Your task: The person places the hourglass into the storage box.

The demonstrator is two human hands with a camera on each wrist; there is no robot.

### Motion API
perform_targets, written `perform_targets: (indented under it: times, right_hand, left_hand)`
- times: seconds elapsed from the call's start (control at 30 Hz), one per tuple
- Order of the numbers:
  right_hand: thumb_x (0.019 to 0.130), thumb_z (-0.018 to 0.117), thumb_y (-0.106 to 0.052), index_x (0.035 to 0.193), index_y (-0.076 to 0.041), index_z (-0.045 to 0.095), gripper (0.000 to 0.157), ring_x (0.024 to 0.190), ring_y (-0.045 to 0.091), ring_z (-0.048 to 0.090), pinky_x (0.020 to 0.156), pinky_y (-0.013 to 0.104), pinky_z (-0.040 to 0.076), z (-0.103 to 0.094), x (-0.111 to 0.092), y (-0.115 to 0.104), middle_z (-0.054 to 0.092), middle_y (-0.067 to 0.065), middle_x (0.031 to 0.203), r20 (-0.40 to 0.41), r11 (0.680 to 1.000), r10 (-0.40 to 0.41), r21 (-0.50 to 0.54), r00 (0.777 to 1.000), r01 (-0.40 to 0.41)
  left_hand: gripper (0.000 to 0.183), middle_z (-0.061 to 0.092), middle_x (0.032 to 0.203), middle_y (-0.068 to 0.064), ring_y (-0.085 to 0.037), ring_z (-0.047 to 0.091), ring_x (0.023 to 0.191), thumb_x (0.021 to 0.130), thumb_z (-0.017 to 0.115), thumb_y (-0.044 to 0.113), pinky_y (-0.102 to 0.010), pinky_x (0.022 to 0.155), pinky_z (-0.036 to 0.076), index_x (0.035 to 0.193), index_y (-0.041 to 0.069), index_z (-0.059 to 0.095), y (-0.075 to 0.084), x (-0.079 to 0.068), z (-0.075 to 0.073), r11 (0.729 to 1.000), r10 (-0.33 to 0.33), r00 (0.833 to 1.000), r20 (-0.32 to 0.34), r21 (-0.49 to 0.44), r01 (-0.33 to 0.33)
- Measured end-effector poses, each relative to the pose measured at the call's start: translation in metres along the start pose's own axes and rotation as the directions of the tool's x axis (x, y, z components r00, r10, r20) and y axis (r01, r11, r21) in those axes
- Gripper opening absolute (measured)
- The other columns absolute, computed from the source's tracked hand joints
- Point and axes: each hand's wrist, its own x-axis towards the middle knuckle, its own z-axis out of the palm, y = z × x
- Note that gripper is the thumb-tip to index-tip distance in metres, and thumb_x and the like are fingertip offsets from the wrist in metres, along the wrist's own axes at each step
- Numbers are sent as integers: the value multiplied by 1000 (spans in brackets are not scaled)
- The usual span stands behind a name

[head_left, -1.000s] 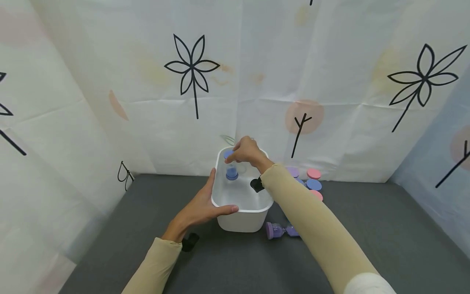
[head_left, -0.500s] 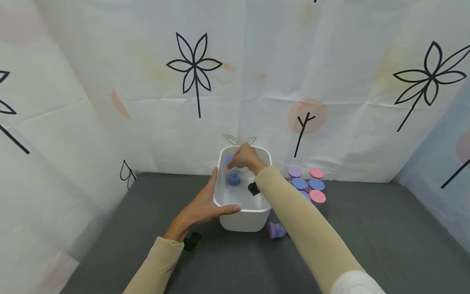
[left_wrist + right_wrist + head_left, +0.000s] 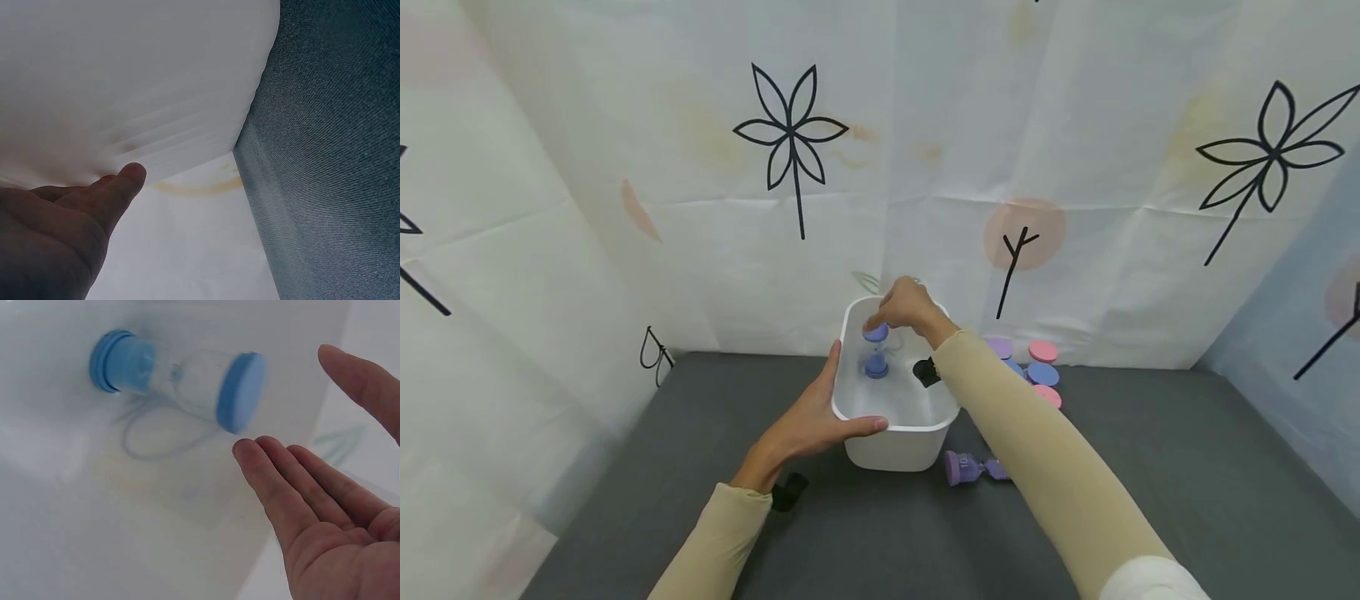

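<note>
A small sand timer [image 3: 876, 367] with blue caps and blue sand stands in the white plastic tub [image 3: 898, 450], toward its far left part. My right hand [image 3: 908, 308] is just above it. In the right wrist view the fingers [image 3: 269, 481] and thumb are spread apart beside the timer's top cap [image 3: 242, 394], holding nothing. At the tub's near left corner, my left hand [image 3: 808, 421] rests with its thumb along the front rim and straight fingers against the outer left wall. The left wrist view shows that hand [image 3: 69, 231] touching the tub's side from outside.
Right of the tub, partly behind my right sleeve, stand several more timers with pink [image 3: 1042, 351], blue [image 3: 1042, 374] and purple caps [image 3: 999, 347]. A purple sand timer [image 3: 964, 468] lies on its side near the tub's front right. A patterned cloth [image 3: 700, 167] hangs behind the grey tabletop [image 3: 880, 542].
The blue timer has come down onto the tub floor. My right hand has let go of it and risen slightly. My left hand has stayed on the tub.
</note>
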Motion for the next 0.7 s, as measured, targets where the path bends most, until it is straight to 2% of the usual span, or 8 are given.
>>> perform_targets:
  times: [0.17, 0.37, 0.5, 0.7]
  right_hand:
    - [79, 89, -21, 128, 4, 66, 60, 110, 29, 68, 100, 43, 50, -23, -20, 0, 68, 15, 124, 42, 991, -106, 92, 994, 101]
    - [84, 85, -19, 134, 0, 63, 58, 118, 27, 65, 101, 42, 49, -57, -66, 9, 68, 15, 127, 46, 938, -282, 224, 958, 265]
    - [83, 86, -16, 134, 0, 62, 59, 117, 29, 66, 97, 38, 52, -74, -100, 25, 67, 16, 128, 13, 903, -354, 266, 935, 338]
    - [81, 87, -10, 131, 4, 63, 58, 116, 28, 67, 93, 35, 54, -85, -145, 62, 68, 17, 126, -12, 880, -415, 249, 910, 405]
  left_hand:
    - [124, 32, 159, -1, -28, 55, 123, 80, 88, 36, -59, 100, 45, 161, 38, -7, 0, 1, 1, 1000, 17, 1000, 0, -9, -17]
    - [123, 38, 154, 1, -30, 58, 118, 79, 89, 32, -62, 98, 45, 160, 39, -3, 1, 3, 2, 998, 47, 999, 0, -44, -47]
    - [122, 39, 152, 4, -28, 57, 117, 77, 90, 32, -63, 99, 44, 160, 39, 1, 2, 3, 3, 998, 57, 998, -5, -36, -57]
    - [122, 39, 152, 4, -29, 57, 116, 77, 91, 30, -63, 98, 45, 160, 39, 3, 1, 3, 3, 997, 69, 997, -15, -34, -70]
